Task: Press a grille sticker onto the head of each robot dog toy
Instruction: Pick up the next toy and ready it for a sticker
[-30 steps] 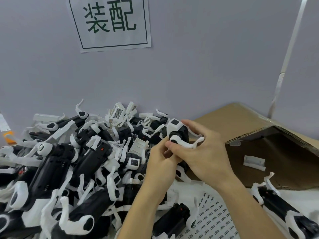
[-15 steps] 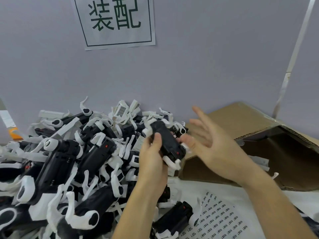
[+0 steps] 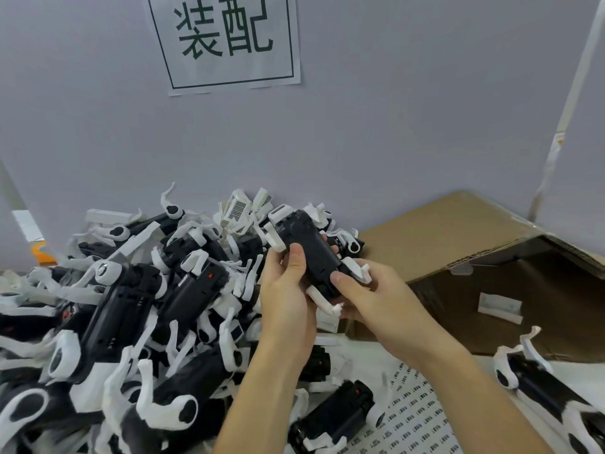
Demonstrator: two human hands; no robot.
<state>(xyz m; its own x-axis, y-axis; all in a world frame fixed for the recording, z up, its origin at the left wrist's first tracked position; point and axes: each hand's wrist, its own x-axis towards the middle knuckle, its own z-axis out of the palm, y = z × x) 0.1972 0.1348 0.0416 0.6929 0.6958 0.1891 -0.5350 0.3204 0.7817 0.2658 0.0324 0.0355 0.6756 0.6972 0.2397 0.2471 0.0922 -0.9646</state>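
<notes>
At the bottom edge of the frame, right of centre, a sheet of grille stickers [image 3: 422, 417] lies flat on the white surface [image 3: 360, 362], printed with rows of small dark marks. One black-and-white robot dog lies at the sheet's left edge [image 3: 334, 417], another at the lower right of the frame [image 3: 550, 388].

Both forearms rise from the bottom of the frame to the centre, where the two hands hold one robot dog toy [image 3: 311, 253] above the surface. The toy is tilted, its black underside facing the camera and its white head end pointing toward the upper left. The left hand [image 3: 284, 303] has its grip closed around the toy's left side, thumb lying on the black body. The right hand [image 3: 376, 299] grasps the lower right end, thumb pressed on the body and fingers curled beneath among the white legs.

The left half of the frame is filled by a heap of robot dogs [image 3: 131, 306], black bodies and white legs tangled together. To the right, behind the hands, an open cardboard box [image 3: 458, 237] lies on its side.

Farthest back, a grey wall [image 3: 393, 126] carries a paper sign [image 3: 226, 40] with two large dark characters at the upper centre.
</notes>
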